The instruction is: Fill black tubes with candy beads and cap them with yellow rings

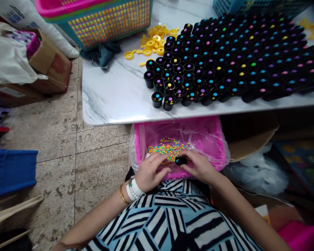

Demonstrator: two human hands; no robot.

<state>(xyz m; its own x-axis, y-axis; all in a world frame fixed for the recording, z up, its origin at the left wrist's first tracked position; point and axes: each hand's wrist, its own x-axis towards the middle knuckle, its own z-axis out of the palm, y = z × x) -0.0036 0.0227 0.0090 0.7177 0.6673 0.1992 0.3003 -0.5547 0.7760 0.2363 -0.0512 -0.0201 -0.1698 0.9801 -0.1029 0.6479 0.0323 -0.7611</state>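
My right hand [199, 166] holds a small black cup [181, 160] between thumb and fingers, low over a pink basket [214, 139] lined with clear plastic. A spot of blue shows in that cup's mouth. Small beads [163, 148] in yellow, blue, pink and orange lie heaped in the basket. My left hand [152, 170] hovers at the near side of the beads, thumb apart from the fingers; its fingertips are partly hidden. Many similar black cups [157, 100] stand upright in rows on the table, with coloured pegs and some beads inside.
The marbled white table [112, 101] has its front edge just beyond the basket. Yellow plastic rings [147, 51] and a dark cloth [102, 54] lie near a large teal-and-pink basket [110, 24]. A blue crate [12, 172] stands on the floor at left, a cardboard box [51, 62] behind it.
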